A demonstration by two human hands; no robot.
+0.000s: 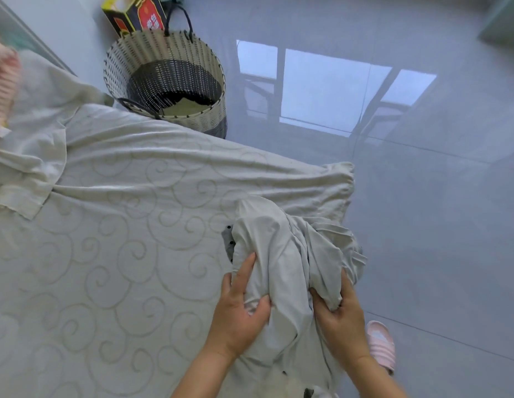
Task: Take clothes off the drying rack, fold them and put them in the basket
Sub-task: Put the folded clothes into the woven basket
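1. Grey garment (278, 254): soft, matt cloth, creased.
2. Bed cover (106, 239): matt cream cloth with a raised swirl pattern.
3. Basket (192, 122): woven, ribbed strips, cream and dark.
4. Floor (422, 196): smooth, glossy grey tiles.
5. Box (135, 12): glossy printed card.

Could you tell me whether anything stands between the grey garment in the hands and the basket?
Nothing visible does. The left hand and right hand grip the grey garment; only bare bedspread lies between it and the open basket.
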